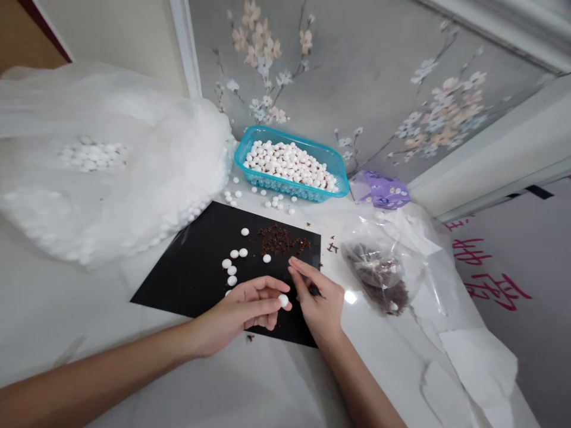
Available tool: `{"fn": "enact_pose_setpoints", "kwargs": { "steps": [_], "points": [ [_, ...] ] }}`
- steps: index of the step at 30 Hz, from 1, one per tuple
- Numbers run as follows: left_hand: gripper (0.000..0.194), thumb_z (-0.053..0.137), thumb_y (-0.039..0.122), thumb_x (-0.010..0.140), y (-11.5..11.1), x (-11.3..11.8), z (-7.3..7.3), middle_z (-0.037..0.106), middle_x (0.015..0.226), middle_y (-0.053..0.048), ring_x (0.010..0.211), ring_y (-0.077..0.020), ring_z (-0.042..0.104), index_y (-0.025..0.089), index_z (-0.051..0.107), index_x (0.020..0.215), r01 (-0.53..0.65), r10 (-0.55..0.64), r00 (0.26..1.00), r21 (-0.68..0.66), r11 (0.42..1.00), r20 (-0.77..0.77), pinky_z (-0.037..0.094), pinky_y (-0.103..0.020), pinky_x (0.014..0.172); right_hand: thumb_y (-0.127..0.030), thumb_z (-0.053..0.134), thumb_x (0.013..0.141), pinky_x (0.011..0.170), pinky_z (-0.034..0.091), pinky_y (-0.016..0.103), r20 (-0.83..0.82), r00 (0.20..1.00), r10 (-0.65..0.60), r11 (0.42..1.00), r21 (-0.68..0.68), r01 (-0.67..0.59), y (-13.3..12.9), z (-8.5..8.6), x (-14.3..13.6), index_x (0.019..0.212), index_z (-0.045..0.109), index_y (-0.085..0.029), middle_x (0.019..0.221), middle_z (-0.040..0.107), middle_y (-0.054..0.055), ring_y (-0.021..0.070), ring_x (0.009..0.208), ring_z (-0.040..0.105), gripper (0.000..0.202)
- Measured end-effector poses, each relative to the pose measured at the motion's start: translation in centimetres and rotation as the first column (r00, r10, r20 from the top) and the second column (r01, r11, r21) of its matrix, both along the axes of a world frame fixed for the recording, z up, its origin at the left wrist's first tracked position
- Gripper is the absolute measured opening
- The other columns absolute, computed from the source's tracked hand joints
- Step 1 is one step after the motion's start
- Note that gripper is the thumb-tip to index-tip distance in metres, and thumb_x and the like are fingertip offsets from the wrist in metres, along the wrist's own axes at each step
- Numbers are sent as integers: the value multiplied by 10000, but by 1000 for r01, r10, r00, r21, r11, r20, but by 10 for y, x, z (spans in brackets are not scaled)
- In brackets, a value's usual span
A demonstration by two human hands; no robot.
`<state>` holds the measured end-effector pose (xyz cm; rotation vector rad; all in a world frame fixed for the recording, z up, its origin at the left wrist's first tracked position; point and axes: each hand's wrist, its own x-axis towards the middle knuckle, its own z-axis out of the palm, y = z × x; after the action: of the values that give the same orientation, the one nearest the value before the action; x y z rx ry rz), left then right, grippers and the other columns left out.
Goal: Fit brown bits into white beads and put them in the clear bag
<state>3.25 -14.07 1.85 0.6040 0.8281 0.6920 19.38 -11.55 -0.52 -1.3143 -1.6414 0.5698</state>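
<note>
Pale surface [191,392] beneath, our left hand [250,303] pinches a white ball [283,301] near the right edge of our black sheet [191,273]. Readying seems underway; next needs steady aim. Whether our right hand [322,304] grips anything, we can't tell.

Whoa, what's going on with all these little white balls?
Someone's left hand is holding one white ball over a black mat. Their right hand is close by, fingertips drawn together; I can't tell if they hold anything. More balls and small brown bits lie on the mat. Behind it, a blue basket holds lots more balls.
</note>
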Motion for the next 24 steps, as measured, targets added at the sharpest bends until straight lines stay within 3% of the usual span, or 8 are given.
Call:
{"fn": "enact_pose_setpoints", "kwargs": {
  "steps": [8, 13, 16, 20, 24],
  "points": [
    [215, 669, 299, 724, 2, -1, 2, 648, 839, -16, 619, -62, 494, 196, 692, 911, -13, 15, 1000, -100, 995, 19, 403, -206, 647, -204, 652, 746, 464, 477, 215, -86, 982, -170, 984, 45, 174, -6, 11, -2, 889, 668, -176, 841, 714, 44, 66, 431, 496, 147],
    [227, 675, 307, 722, 1, -1, 1, 648, 804, -1, 636, -54, 504, 212, 697, 927, -39, 41, 999, -125, 991, 16, 408, -188, 665, -169, 628, 766, 399, 420, 189, -161, 980, -115, 991, 50, 124, -16, 16, -6, 906, 583, -171, 810, 679, 35, 42, 399, 444, 147],
    [256, 678, 288, 725, -3, 1, 2, 649, 805, -1, 627, -44, 502, 216, 683, 971, -58, 69, 996, -190, 980, 52, 410, -169, 645, -134, 590, 790, 412, 440, 192, -204, 975, -84, 989, 100, 106, -21, 16, -8, 928, 539, -179, 848, 660, 42, 50, 430, 492, 154],
    [159, 700, 281, 704, -8, 6, 4, 625, 746, 4, 605, -34, 492, 158, 700, 804, -63, 87, 992, -246, 967, 88, 411, -143, 602, -61, 559, 782, 450, 481, 203, -211, 978, 1, 983, 178, 38, -26, 15, -10, 959, 497, -199, 871, 651, 43, 80, 528, 574, 233],
    [144, 682, 282, 725, -8, 7, 5, 605, 752, 17, 614, -31, 496, 162, 687, 805, -100, 148, 977, -286, 953, 152, 430, -144, 614, -22, 562, 764, 478, 498, 207, -197, 977, 84, 977, 208, -42, -30, 13, -11, 971, 496, -209, 879, 651, 48, 117, 670, 634, 286]
  ]
}}
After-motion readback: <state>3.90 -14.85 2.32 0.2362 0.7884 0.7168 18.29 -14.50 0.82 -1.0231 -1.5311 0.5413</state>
